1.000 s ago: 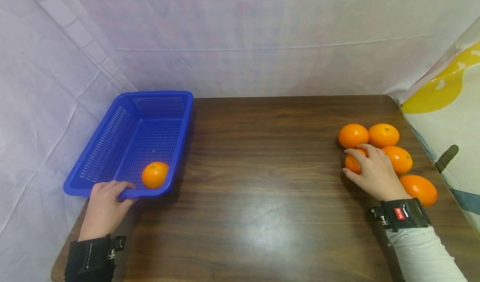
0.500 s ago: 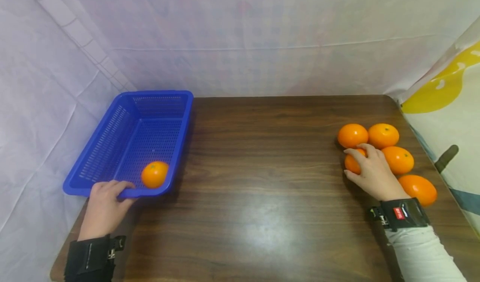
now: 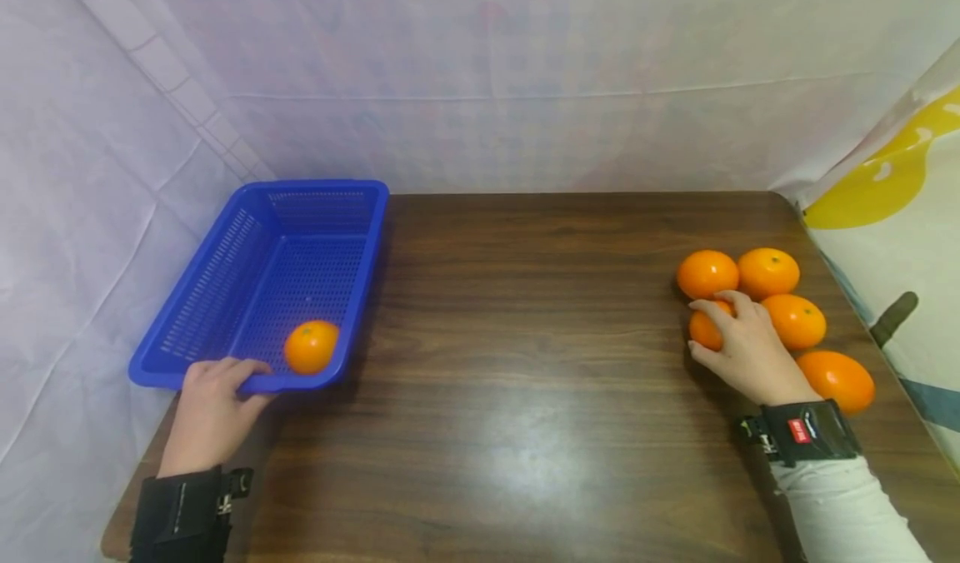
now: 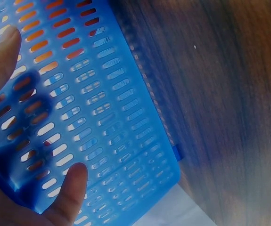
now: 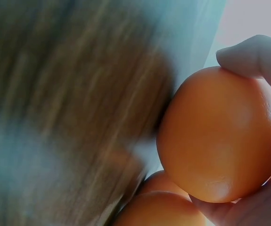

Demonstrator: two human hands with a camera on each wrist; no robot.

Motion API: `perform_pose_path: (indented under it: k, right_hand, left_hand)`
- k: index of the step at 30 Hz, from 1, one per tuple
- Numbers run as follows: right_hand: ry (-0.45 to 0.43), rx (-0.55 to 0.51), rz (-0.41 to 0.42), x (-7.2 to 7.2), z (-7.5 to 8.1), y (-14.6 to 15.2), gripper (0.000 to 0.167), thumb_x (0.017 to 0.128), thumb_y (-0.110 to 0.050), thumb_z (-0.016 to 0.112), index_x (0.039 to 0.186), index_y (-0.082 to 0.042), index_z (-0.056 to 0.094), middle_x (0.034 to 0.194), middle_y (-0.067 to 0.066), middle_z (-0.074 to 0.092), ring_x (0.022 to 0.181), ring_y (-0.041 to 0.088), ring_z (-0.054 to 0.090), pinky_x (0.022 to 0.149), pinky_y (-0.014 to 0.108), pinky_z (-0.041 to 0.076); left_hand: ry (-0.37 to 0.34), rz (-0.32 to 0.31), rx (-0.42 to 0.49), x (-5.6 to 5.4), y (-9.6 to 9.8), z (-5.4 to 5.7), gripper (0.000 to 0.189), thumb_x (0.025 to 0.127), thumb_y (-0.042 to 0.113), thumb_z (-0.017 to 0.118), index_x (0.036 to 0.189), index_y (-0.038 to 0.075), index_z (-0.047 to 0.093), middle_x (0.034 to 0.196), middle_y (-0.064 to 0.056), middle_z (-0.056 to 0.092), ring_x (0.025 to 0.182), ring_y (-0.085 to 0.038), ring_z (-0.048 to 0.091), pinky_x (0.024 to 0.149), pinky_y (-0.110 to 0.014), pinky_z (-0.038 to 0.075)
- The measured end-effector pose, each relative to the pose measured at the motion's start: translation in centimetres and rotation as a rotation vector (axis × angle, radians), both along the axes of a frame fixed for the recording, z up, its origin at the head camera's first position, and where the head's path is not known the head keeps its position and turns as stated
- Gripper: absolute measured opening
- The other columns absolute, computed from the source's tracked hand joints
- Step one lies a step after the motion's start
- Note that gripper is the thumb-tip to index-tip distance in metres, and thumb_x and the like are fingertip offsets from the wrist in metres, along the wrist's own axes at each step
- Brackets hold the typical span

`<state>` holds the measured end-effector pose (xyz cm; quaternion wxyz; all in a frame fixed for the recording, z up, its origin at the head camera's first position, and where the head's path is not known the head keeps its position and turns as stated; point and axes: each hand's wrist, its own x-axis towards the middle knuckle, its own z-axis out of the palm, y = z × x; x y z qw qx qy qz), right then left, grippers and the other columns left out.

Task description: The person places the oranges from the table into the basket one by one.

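My left hand (image 3: pixel 217 413) grips the near rim of a blue plastic basket (image 3: pixel 358 296) at the table's left. In the left wrist view its fingers lie along the slotted basket wall (image 4: pixel 102 94). One orange (image 3: pixel 311 347) sits inside, at the near right corner. Over on the right, my right hand (image 3: pixel 750 351) holds another orange (image 3: pixel 705 330), partly covered by the fingers. The right wrist view has this orange (image 5: pixel 220 136) between the thumb and fingers. Several more oranges lie close around the hand, among them one at the back left (image 3: pixel 707 274) and one by the wrist (image 3: pixel 836 380).
The brown wood-grain table (image 3: pixel 525 338) stretches between basket and fruit. White cloth (image 3: pixel 540 80) hangs along the back and left sides. A patterned cloth (image 3: pixel 915 255) with a yellow shape lies beyond the right edge. Black straps (image 3: pixel 810 431) circle both wrists.
Almost nothing differs: both hands stay where they were, on the basket rim and on the orange. The view shifts very slightly.
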<state>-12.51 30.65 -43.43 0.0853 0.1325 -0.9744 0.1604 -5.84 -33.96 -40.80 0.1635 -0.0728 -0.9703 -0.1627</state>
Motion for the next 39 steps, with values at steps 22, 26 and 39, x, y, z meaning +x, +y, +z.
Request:
perform_pose_path:
  k: [22,26,39]
  right_hand:
    - [0.005,-0.013,0.020,0.5,1.3,-1.8,0.055,0.078,-0.013,0.077,0.128,-0.002,0.057,0.131,0.032,0.043,0.112,0.054,0.042,0.093,0.065,0.033]
    - [0.018,-0.014,0.026,0.5,1.4,-2.2,0.054,0.077,-0.014,0.078,0.126,-0.001,0.058,0.129,0.032,0.044,0.112,0.053,0.043,0.095,0.064,0.034]
    - [0.030,-0.020,0.046,0.4,1.0,-3.1,0.056,0.077,-0.013,0.078,0.128,-0.001,0.058,0.131,0.032,0.044,0.115,0.055,0.041,0.093,0.068,0.039]
  left_hand:
    - [-0.021,0.019,0.002,0.0,0.1,0.2,0.021,0.073,0.001,0.083,0.090,0.002,0.072,0.085,-0.018,0.070,0.090,-0.040,0.056,0.088,-0.053,0.033]
    - [-0.018,0.013,0.007,0.0,0.1,0.1,0.021,0.073,0.001,0.084,0.090,0.002,0.072,0.085,-0.018,0.070,0.089,-0.039,0.056,0.087,-0.052,0.033]
    - [-0.016,0.014,0.011,0.1,0.1,0.0,0.022,0.073,0.002,0.084,0.091,0.002,0.072,0.085,-0.018,0.070,0.092,-0.040,0.055,0.087,-0.052,0.033]
